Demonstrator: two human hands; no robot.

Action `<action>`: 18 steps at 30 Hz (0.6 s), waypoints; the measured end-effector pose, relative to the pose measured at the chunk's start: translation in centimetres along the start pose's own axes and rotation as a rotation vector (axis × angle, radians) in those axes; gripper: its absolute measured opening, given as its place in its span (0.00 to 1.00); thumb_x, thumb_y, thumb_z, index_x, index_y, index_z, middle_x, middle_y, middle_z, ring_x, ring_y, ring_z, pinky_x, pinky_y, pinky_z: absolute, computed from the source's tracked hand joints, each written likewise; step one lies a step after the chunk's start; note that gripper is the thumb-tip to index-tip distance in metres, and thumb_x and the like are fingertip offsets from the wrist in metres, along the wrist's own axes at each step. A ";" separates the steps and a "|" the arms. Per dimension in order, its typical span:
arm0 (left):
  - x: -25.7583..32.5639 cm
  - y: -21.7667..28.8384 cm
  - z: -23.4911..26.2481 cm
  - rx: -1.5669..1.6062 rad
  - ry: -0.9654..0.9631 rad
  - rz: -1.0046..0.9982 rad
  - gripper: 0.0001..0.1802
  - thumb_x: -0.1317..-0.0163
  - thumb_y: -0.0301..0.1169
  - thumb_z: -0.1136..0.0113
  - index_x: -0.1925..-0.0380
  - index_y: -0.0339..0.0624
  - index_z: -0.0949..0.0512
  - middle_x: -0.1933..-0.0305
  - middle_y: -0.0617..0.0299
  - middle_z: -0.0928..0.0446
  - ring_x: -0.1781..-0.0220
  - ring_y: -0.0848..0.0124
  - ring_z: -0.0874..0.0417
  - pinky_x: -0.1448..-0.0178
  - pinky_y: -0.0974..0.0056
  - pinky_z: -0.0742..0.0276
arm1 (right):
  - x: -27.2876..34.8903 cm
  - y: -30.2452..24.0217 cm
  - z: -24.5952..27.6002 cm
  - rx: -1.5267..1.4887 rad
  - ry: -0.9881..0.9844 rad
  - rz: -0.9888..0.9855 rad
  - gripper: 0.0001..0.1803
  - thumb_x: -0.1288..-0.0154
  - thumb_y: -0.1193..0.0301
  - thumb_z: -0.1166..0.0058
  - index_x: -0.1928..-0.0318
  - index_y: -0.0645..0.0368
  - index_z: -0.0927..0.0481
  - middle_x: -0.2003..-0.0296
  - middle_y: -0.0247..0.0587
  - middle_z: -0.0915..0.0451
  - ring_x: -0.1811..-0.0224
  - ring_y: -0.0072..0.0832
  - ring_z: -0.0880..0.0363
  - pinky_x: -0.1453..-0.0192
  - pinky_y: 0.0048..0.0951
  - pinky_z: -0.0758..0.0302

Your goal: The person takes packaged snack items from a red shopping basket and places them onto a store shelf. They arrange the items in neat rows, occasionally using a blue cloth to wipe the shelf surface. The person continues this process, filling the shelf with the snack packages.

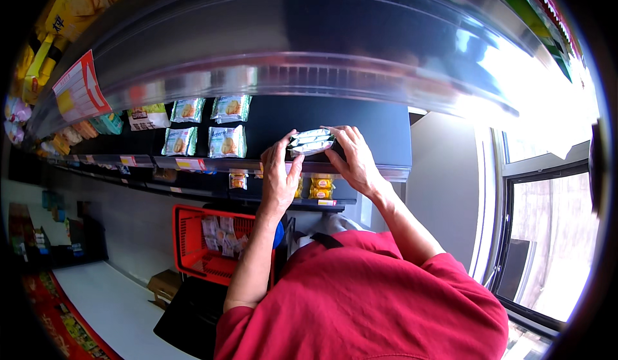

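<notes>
My left hand [279,170] and my right hand [351,154] together hold a small stack of flat snack packets [311,142], seen edge-on, at the front edge of a dark shop shelf [360,128]. The left fingers pinch the stack's left end and the right fingers its right end. To the left on the same shelf stand green-and-white biscuit packets [226,141] in two rows. My red sleeves fill the lower middle of the picture.
A red shopping basket [193,244] with several small packets hangs below my left forearm. Yellow packets [320,187] sit on the shelf beneath. A metal shelf underside [309,45] runs overhead. A cardboard box [165,284] lies on the floor. A window [547,231] is at the right.
</notes>
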State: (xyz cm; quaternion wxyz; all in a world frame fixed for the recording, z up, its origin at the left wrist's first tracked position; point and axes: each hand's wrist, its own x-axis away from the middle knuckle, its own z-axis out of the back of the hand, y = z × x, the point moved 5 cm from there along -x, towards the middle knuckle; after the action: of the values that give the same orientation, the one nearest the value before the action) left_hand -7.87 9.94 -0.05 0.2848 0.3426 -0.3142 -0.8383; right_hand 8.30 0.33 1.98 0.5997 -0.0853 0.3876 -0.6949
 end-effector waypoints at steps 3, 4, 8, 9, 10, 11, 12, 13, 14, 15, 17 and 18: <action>-0.7 -0.2 0.1 0.059 -0.008 0.038 0.28 0.31 0.30 0.38 0.32 0.44 0.29 0.36 0.52 0.23 0.37 0.53 0.23 0.31 0.52 0.33 | -0.6 0.3 0.2 -0.034 0.023 -0.001 0.22 0.31 0.72 0.41 0.40 0.65 0.25 0.51 0.51 0.23 0.48 0.47 0.26 0.40 0.42 0.27; -1.4 -0.4 0.2 0.083 -0.016 0.062 0.28 0.31 0.30 0.38 0.32 0.45 0.29 0.36 0.51 0.23 0.37 0.52 0.23 0.31 0.52 0.32 | -1.1 0.6 0.2 -0.057 0.008 -0.033 0.21 0.31 0.72 0.40 0.41 0.66 0.24 0.51 0.51 0.24 0.49 0.46 0.25 0.41 0.41 0.26; -4.6 -2.5 0.1 0.243 0.025 0.100 0.23 0.30 0.29 0.40 0.36 0.41 0.28 0.44 0.50 0.23 0.44 0.58 0.20 0.40 0.55 0.24 | -4.1 2.0 0.0 -0.307 -0.013 -0.186 0.19 0.30 0.68 0.37 0.46 0.67 0.23 0.57 0.47 0.22 0.54 0.37 0.17 0.46 0.39 0.21; -5.7 -2.6 -0.1 0.274 0.052 0.133 0.21 0.30 0.29 0.39 0.38 0.39 0.28 0.45 0.50 0.22 0.46 0.61 0.19 0.41 0.58 0.23 | -4.9 3.1 -0.3 -0.354 0.012 -0.209 0.16 0.30 0.69 0.39 0.48 0.67 0.22 0.59 0.50 0.20 0.57 0.39 0.18 0.51 0.41 0.20; -6.5 -4.7 -0.7 0.361 0.054 0.197 0.21 0.29 0.31 0.39 0.39 0.37 0.28 0.46 0.51 0.21 0.48 0.62 0.18 0.41 0.58 0.22 | -5.8 4.1 -1.2 -0.409 0.027 -0.218 0.14 0.30 0.70 0.41 0.51 0.67 0.22 0.61 0.53 0.19 0.61 0.42 0.19 0.55 0.43 0.20; -7.6 -4.5 -1.0 0.384 0.047 0.290 0.22 0.29 0.32 0.38 0.39 0.37 0.28 0.46 0.51 0.21 0.48 0.62 0.18 0.40 0.58 0.22 | -6.4 6.0 -2.0 -0.339 0.076 -0.179 0.13 0.30 0.70 0.41 0.51 0.67 0.21 0.63 0.51 0.19 0.61 0.40 0.18 0.55 0.42 0.20; -8.7 -4.1 -1.2 0.405 0.042 0.380 0.22 0.29 0.33 0.38 0.39 0.36 0.28 0.46 0.51 0.21 0.48 0.62 0.17 0.40 0.58 0.22 | -7.0 7.9 -2.9 -0.271 0.125 -0.136 0.13 0.30 0.69 0.40 0.52 0.66 0.20 0.65 0.49 0.19 0.60 0.38 0.18 0.56 0.40 0.20; -9.7 -4.0 -1.2 0.375 0.105 0.318 0.22 0.29 0.34 0.38 0.40 0.36 0.28 0.47 0.51 0.20 0.48 0.61 0.17 0.41 0.58 0.21 | -7.8 8.7 -3.1 -0.185 0.142 -0.110 0.12 0.30 0.70 0.40 0.54 0.66 0.20 0.66 0.49 0.19 0.61 0.38 0.18 0.57 0.40 0.20; -10.7 -4.1 -1.3 0.347 0.165 0.254 0.22 0.29 0.35 0.38 0.40 0.36 0.27 0.48 0.51 0.20 0.49 0.60 0.17 0.41 0.57 0.21 | -8.7 9.5 -3.1 -0.097 0.163 -0.085 0.10 0.30 0.70 0.40 0.55 0.65 0.19 0.68 0.48 0.20 0.61 0.37 0.18 0.58 0.40 0.20; -11.4 -4.6 -1.5 0.317 0.228 0.196 0.22 0.29 0.36 0.37 0.41 0.36 0.27 0.49 0.51 0.20 0.49 0.59 0.17 0.41 0.56 0.21 | -9.6 9.9 -3.2 0.009 0.151 -0.079 0.09 0.31 0.71 0.41 0.57 0.65 0.19 0.68 0.49 0.20 0.62 0.38 0.19 0.61 0.41 0.21; -12.0 -6.9 -2.0 0.140 0.322 0.096 0.22 0.29 0.39 0.37 0.43 0.36 0.26 0.52 0.51 0.19 0.51 0.57 0.17 0.42 0.56 0.20 | -10.9 9.2 -2.9 0.024 0.129 -0.089 0.04 0.34 0.76 0.44 0.62 0.64 0.20 0.69 0.53 0.21 0.68 0.42 0.22 0.68 0.46 0.25; -12.3 -8.8 -2.5 0.051 0.369 0.047 0.22 0.29 0.40 0.37 0.44 0.36 0.25 0.54 0.51 0.19 0.52 0.57 0.16 0.43 0.56 0.20 | -11.4 8.9 -2.9 0.009 0.134 -0.084 0.04 0.34 0.76 0.44 0.62 0.64 0.20 0.69 0.53 0.21 0.68 0.42 0.22 0.68 0.46 0.25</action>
State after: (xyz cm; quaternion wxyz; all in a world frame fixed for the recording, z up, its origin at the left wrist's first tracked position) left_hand -0.83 23.24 -2.94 0.3485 0.4904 -0.2858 -0.7459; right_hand 16.48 12.06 -1.81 0.5430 -0.0520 0.4197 -0.7254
